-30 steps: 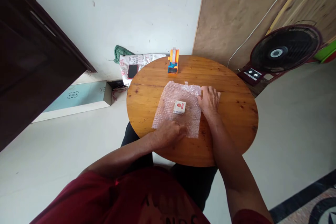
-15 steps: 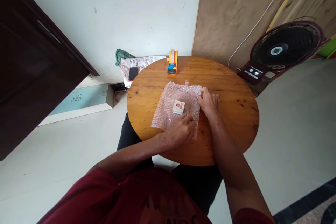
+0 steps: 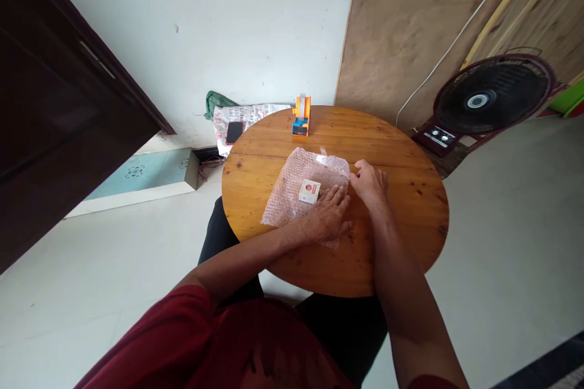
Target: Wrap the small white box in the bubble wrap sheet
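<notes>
A sheet of clear pinkish bubble wrap (image 3: 287, 191) lies on the round wooden table (image 3: 406, 213). On top of it, near the middle, rests a small white box (image 3: 309, 191) with a red mark. My left hand (image 3: 329, 214) lies flat over the lower right part of the wrap, fingers spread, with the fingertips just right of the box. At the wrap's right edge, my right hand (image 3: 370, 184) is closed, thumb and forefinger pinching the border. A short strip of clear tape (image 3: 323, 151) sticks up at the wrap's far edge.
An orange and blue tape dispenser (image 3: 302, 115) stands at the table's far side. Beyond the left edge, a dark phone (image 3: 234, 132) lies on a printed white sack (image 3: 221, 118). A floor fan (image 3: 479, 100) stands at the right, and a dark door (image 3: 55, 91) at the left.
My left hand has opened from a curled shape and now lies flat, slightly further right. My right hand stays at the wrap's right edge. The view has tilted a little.
</notes>
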`<act>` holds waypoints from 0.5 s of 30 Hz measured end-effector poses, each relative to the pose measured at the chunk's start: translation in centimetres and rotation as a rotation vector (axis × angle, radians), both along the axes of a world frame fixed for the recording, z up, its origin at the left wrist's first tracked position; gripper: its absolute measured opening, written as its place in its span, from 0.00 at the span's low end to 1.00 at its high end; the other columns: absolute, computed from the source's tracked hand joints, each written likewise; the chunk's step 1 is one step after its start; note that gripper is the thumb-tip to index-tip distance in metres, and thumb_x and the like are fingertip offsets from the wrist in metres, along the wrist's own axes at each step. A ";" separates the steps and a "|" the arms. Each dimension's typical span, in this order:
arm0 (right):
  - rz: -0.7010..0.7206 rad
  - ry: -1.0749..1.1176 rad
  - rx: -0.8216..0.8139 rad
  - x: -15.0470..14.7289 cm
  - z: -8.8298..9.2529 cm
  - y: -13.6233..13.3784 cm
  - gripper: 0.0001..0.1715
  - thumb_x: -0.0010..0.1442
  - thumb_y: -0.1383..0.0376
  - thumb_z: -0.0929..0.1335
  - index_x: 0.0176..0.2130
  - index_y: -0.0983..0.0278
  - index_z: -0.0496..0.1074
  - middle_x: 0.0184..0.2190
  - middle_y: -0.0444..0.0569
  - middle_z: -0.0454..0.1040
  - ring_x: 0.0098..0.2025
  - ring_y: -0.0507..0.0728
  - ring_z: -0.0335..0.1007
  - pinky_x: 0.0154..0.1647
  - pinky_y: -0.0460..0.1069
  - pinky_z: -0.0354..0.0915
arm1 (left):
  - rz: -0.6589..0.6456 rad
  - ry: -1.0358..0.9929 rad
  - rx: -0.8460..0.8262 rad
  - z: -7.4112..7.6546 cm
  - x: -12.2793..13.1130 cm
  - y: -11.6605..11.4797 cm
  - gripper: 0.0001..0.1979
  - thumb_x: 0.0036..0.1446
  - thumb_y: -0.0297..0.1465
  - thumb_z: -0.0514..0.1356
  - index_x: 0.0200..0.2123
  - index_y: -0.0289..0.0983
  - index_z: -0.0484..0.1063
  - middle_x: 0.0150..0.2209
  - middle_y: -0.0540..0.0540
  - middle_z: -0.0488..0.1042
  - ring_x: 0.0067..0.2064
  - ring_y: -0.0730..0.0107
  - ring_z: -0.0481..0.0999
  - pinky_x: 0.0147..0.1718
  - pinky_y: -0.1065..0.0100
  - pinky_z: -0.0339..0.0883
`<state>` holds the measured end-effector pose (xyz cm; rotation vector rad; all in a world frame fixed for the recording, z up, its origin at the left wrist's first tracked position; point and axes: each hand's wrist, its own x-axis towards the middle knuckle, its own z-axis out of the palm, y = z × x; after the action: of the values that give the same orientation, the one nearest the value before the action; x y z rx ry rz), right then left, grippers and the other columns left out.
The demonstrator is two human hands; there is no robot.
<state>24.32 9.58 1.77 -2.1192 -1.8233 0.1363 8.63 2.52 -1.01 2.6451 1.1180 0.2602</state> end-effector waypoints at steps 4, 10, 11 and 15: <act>0.070 0.252 0.166 -0.2 1.3 -0.7 0.12 0.60 0.58 0.66 0.36 0.61 0.77 0.34 0.53 0.82 0.37 0.63 0.76 0.40 0.55 0.66 | 0.002 0.002 -0.009 0.1 -0.1 -0.4 0.34 0.68 0.43 0.54 0.68 0.25 0.58 0.73 0.24 0.48 0.75 0.38 0.45 0.71 0.45 0.45; 0.525 0.797 -0.065 -3.0 1.7 -2.3 0.14 0.58 0.56 0.67 0.37 0.62 0.77 0.31 0.47 0.79 0.29 0.55 0.73 0.33 0.51 0.69 | 0.003 -0.038 0.020 0.5 0.0 -0.7 0.34 0.68 0.45 0.53 0.68 0.28 0.59 0.71 0.26 0.54 0.75 0.38 0.48 0.70 0.41 0.45; 0.506 0.848 -0.058 -3.5 1.3 -2.3 0.14 0.58 0.57 0.67 0.39 0.62 0.77 0.34 0.47 0.80 0.32 0.56 0.74 0.36 0.51 0.70 | 0.002 -0.041 0.014 0.6 0.0 -0.8 0.33 0.68 0.45 0.53 0.68 0.28 0.59 0.71 0.26 0.54 0.75 0.39 0.48 0.70 0.41 0.45; 0.298 1.161 -0.114 -4.1 -0.8 -1.1 0.12 0.55 0.63 0.68 0.39 0.62 0.77 0.44 0.51 0.81 0.45 0.59 0.78 0.45 0.54 0.72 | 0.005 -0.057 -0.009 0.6 0.1 -0.7 0.34 0.68 0.44 0.55 0.68 0.28 0.59 0.72 0.27 0.53 0.75 0.40 0.47 0.71 0.41 0.45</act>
<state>20.21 8.48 0.93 -1.2593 -1.3332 1.2527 8.72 1.79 -0.42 2.6102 1.1057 0.3284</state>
